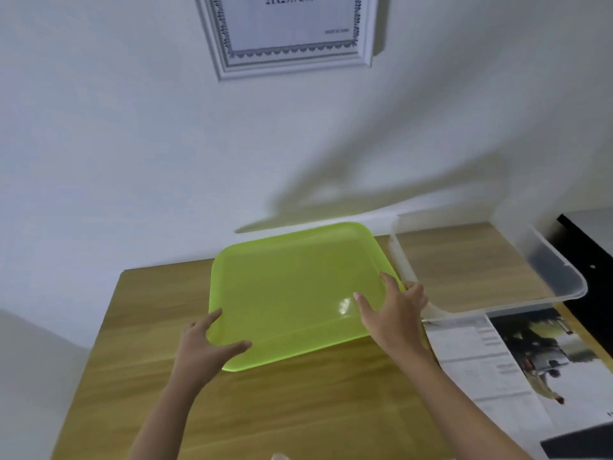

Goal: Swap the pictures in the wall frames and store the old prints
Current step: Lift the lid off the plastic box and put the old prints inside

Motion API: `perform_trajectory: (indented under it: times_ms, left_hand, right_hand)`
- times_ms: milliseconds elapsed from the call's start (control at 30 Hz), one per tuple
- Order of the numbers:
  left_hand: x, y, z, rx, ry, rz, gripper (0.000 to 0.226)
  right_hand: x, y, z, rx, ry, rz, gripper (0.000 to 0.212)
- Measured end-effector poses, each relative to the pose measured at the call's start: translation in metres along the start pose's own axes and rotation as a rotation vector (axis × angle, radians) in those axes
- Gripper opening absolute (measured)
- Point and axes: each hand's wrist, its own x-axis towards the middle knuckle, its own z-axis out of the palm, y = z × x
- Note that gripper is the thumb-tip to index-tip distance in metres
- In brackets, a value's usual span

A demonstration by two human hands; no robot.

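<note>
Head view: at centre frame, our left hand [207, 343] and right hand [394, 310] grip opposite edges of a translucent green plastic lid [292, 293] above the wooden table [298, 410]. Right of it sits a clear plastic bin [564, 277]. A printed picture sheet [517, 366] lies lower right. A white wall frame [292, 38] hangs top centre.

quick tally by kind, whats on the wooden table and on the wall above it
green plastic tray: 1
clear plastic bin: 1
printed sheet: 1
white picture frame on the wall: 1
total: 4

The left hand and right hand hold the tray's edges, one on each side.
</note>
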Motion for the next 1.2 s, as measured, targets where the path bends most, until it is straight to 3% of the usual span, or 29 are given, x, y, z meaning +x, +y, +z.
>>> perform_trajectory:
  times_ms: [100,267,467,600,833,1000,1200]
  left_hand:
    - [0.007,-0.031,-0.032,0.016,0.01,-0.047,0.094]
    - [0.026,-0.072,-0.065,0.02,-0.005,-0.13,0.116]
    - [0.058,-0.098,-0.075,0.178,0.009,-0.123,0.092]
    - [0.068,-0.094,-0.074,0.309,0.007,-0.106,0.09]
    - [0.065,-0.089,-0.062,0.312,0.08,-0.144,0.084]
    - [0.031,-0.05,-0.015,0.199,0.201,-0.058,0.068]
    - [-0.041,0.018,0.104,0.095,0.014,0.127,0.056]
  right_hand:
    - [-0.021,-0.025,0.036,-0.006,-0.034,0.004,0.067]
    - [-0.05,-0.054,0.092,0.002,-0.116,0.083,0.067]
    - [-0.06,-0.067,0.131,0.015,-0.171,0.133,0.068]
    - [-0.055,-0.064,0.139,-0.031,-0.206,0.144,0.072]
    - [-0.057,-0.046,0.131,-0.046,-0.295,0.056,0.072]
    - [-0.076,-0.015,0.084,0.122,-0.23,-0.032,0.059]
    - [-0.104,0.076,-0.001,0.281,0.07,0.089,0.037]
